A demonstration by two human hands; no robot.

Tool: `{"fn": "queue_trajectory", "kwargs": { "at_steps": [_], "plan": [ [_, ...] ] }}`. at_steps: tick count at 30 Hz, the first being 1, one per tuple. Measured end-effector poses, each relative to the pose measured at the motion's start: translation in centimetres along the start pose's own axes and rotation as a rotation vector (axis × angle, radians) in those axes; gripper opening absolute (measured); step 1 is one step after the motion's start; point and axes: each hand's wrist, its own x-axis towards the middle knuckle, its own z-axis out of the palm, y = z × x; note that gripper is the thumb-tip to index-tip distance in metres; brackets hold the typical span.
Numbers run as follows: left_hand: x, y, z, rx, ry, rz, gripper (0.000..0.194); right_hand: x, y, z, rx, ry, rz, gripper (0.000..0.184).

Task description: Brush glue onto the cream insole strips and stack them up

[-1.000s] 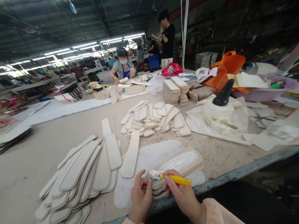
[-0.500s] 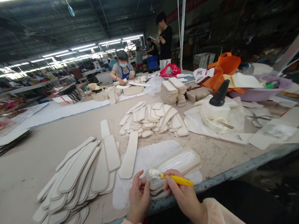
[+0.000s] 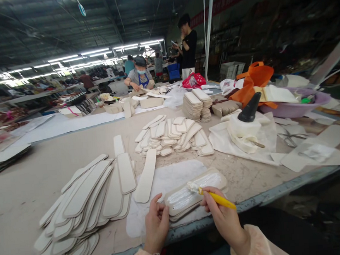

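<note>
Fingers first: our right hand [image 3: 224, 217] pinches the yellow brush [image 3: 221, 200], bristles on the white-streaked panel [image 3: 179, 198] just beyond; our left hand [image 3: 156, 226] curls at its left end, grip unclear, by the near edge of the table [image 3: 80, 143].

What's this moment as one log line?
left hand: beside beige, round-cornered oblong panel; right hand: holding slim yellow-handled brush; brush head: over panel's glossy white coating

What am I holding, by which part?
Your right hand holds the brush by its handle, near the bristles; whether your left hand grips anything is unclear.
</note>
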Motion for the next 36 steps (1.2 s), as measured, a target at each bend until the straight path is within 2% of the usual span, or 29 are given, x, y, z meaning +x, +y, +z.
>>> {"fn": "queue_trajectory", "kwargs": {
  "at_steps": [2,9,12,15,20,23,26,31,36],
  "plan": [
    [0.0,0.0,0.0,0.012,-0.004,0.014,0.042,-0.2,-0.1,0.2,0.028,-0.015,-0.006,0.028],
    [-0.2,-0.7,0.0,0.023,-0.019,0.012,0.043,-0.7,-0.8,4.0,0.143,-0.251,-0.018,0.025],
    [-0.2,-0.7,0.0,0.03,-0.03,0.008,0.043,-0.7,-0.8,4.5,0.136,-0.302,-0.028,0.024],
    [-0.1,-0.5,0.1,0.027,-0.033,0.006,0.043,-0.4,-0.6,3.7,0.063,-0.247,-0.045,0.023],
    [0.1,-0.5,0.1,0.051,-0.018,0.013,0.042,0.5,-0.3,0.6,-0.055,-0.046,-0.047,0.025],
    [0.1,-0.4,0.0,0.062,-0.01,0.026,0.04,0.3,-0.6,-0.5,-0.052,0.011,-0.045,0.026],
    [0.0,-0.4,-0.1,0.065,-0.007,0.033,0.04,-0.7,-0.9,0.1,0.056,-0.07,-0.015,0.026],
    [0.0,-0.5,-0.1,0.073,-0.007,0.022,0.041,-2.2,-1.0,2.8,0.179,-0.274,0.059,0.025],
    [0.1,-0.9,0.0,0.095,-0.014,0.029,0.041,-2.2,-1.0,3.6,0.156,-0.325,0.079,0.026]
  ]
}}
